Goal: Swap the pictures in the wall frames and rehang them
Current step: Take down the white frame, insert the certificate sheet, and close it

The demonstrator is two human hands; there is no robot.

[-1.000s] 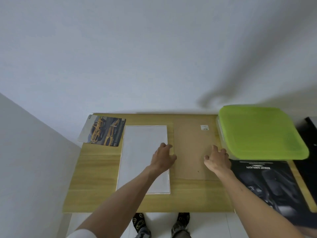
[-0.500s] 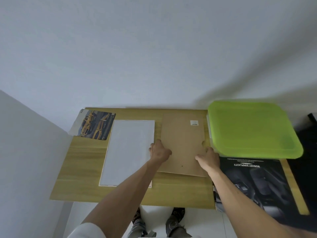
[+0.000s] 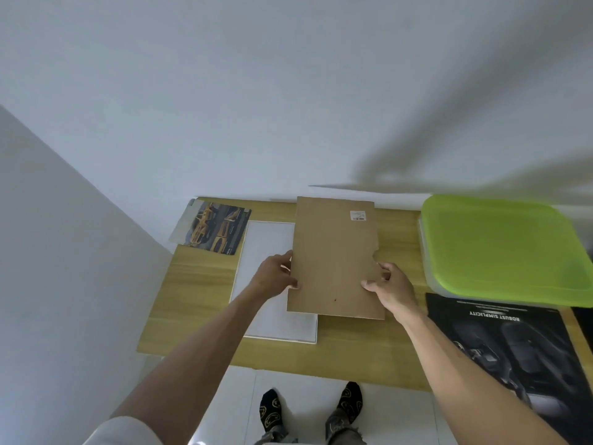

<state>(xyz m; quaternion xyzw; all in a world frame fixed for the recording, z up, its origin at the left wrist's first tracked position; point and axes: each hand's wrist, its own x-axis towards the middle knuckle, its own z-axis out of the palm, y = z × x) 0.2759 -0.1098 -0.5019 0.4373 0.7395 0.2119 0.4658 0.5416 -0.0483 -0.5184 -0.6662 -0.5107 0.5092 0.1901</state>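
1. Both hands grasp the brown backing board (image 3: 333, 258) by its side edges: left hand (image 3: 276, 276), right hand (image 3: 390, 285).
2. It is raised above the desk (image 3: 199, 284).
3. A green-lidded box (image 3: 500, 245) sits beyond the right hand, its contents hidden.

Wooden table (image 3: 199, 293) bears white frame (image 3: 266, 239), car photo (image 3: 215, 232), green-lidded box (image 3: 500, 245), dark poster (image 3: 500, 345).

Brown backing board (image 3: 333, 255) tilted above white frame (image 3: 272, 319)
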